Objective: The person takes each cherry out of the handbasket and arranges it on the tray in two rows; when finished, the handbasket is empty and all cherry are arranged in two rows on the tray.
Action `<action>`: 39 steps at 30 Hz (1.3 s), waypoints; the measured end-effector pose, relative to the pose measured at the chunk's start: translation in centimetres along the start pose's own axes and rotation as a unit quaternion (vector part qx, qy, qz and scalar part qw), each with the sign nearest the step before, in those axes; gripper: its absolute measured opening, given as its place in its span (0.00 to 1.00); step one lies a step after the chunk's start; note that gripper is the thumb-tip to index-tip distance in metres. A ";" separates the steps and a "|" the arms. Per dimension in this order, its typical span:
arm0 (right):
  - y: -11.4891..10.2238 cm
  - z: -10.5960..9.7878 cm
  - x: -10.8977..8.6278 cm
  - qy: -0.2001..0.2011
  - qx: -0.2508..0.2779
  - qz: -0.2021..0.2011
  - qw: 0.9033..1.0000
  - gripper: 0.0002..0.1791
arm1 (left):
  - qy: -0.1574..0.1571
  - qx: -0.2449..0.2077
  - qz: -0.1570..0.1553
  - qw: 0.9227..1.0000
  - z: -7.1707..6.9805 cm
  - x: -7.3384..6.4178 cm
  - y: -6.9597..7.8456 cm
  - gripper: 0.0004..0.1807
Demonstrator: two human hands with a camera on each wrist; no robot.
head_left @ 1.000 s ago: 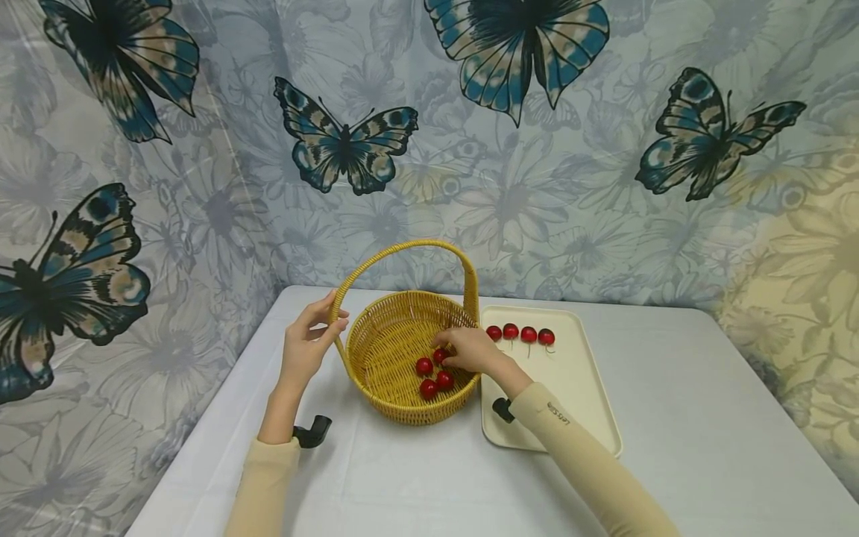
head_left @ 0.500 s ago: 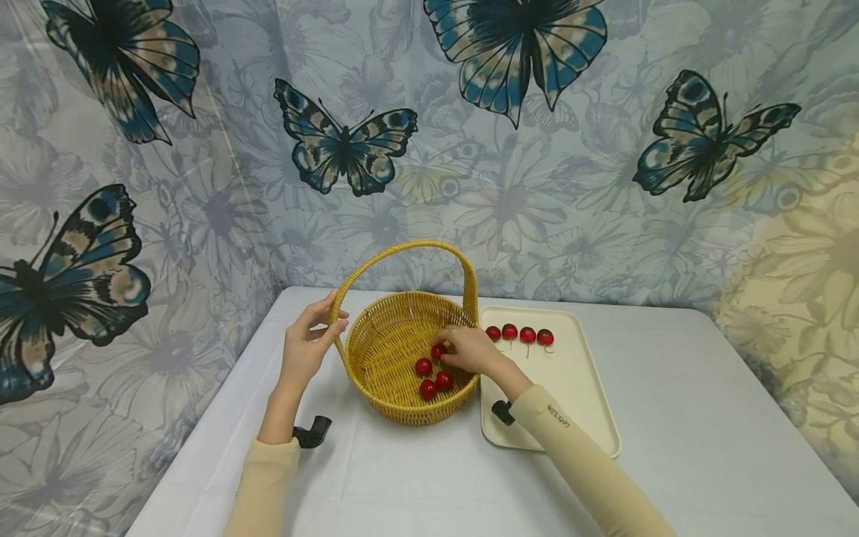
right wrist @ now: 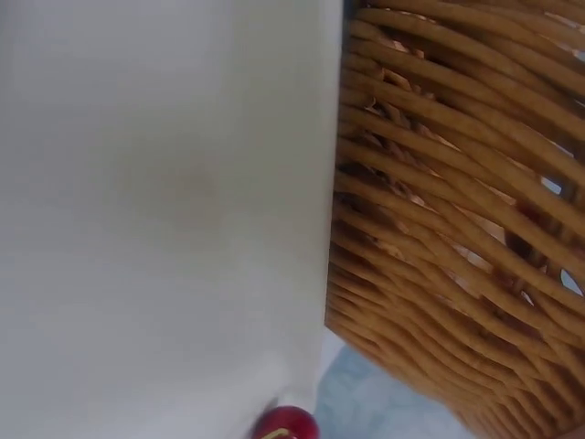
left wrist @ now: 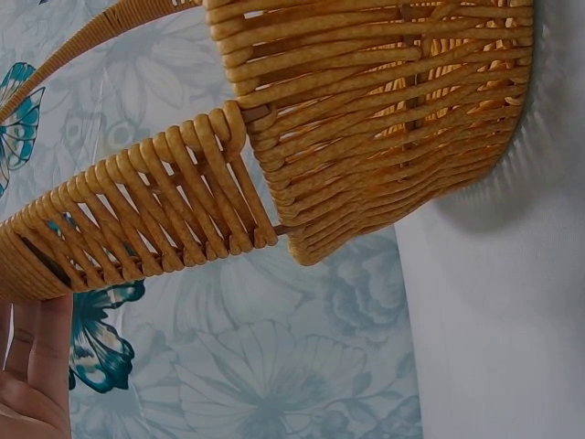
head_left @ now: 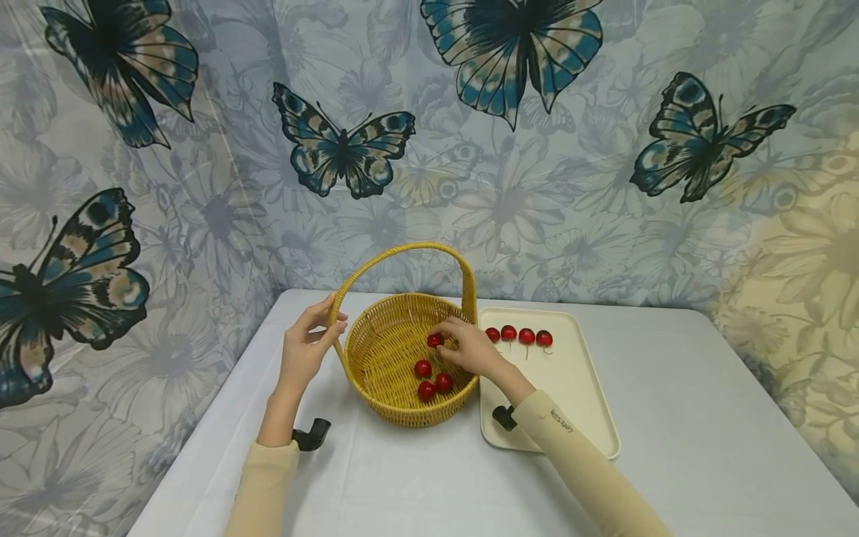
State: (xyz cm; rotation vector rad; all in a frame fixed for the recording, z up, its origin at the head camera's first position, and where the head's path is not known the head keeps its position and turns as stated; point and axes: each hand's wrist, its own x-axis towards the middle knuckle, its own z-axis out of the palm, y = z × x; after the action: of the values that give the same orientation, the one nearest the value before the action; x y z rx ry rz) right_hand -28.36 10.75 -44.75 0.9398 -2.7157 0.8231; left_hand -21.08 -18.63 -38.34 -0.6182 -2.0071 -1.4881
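Note:
In the head view a yellow woven basket (head_left: 382, 358) with a tall arched handle (head_left: 403, 252) stands on the table. My left hand (head_left: 305, 347) grips the handle's left side between fingers and thumb; in the left wrist view its fingers (left wrist: 46, 347) show at the handle's lower end. Reaching over the right rim, my right hand (head_left: 470, 349) pinches a red cherry (head_left: 435, 340) inside the basket. Below it lie a cherry (head_left: 423, 368), another cherry (head_left: 426, 391) and a third cherry (head_left: 444, 382). The right wrist view shows the basket's outer wall (right wrist: 457, 201), not the hand.
Right beside the basket lies a cream tray (head_left: 570, 403), partly under the right forearm. Several stemmed cherries (head_left: 526, 336) form a row near its far end. A white cloth covers the table (head_left: 691, 418), and a butterfly-print curtain (head_left: 510, 209) hangs behind.
My right hand has shifted the pinched cherry slightly toward the back and left of the basket, away from the other three. My left hand keeps its grip on the handle.

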 end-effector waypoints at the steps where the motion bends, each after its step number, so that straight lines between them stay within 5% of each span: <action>1: 0.0 0.0 0.0 0.004 0.007 -0.001 1.000 0.14 | 0.000 -0.001 0.001 1.000 0.0 0.0 0.0 0.25; 13: 0.1 -0.4 -0.4 0.025 0.079 -0.015 0.996 0.16 | 0.003 -0.002 -0.017 1.000 0.1 -0.4 0.0 0.25; 39: 1.5 -5.2 -2.7 0.098 0.114 -0.047 0.988 0.17 | 0.005 0.006 -0.006 1.000 0.0 0.0 0.2 0.25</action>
State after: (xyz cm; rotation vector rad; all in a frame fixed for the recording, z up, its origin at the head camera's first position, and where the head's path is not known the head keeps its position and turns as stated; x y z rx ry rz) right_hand -27.32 15.97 -41.90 0.9639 -2.4291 1.1590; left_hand -20.93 -18.54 -38.22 -0.5941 -2.0137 -1.4813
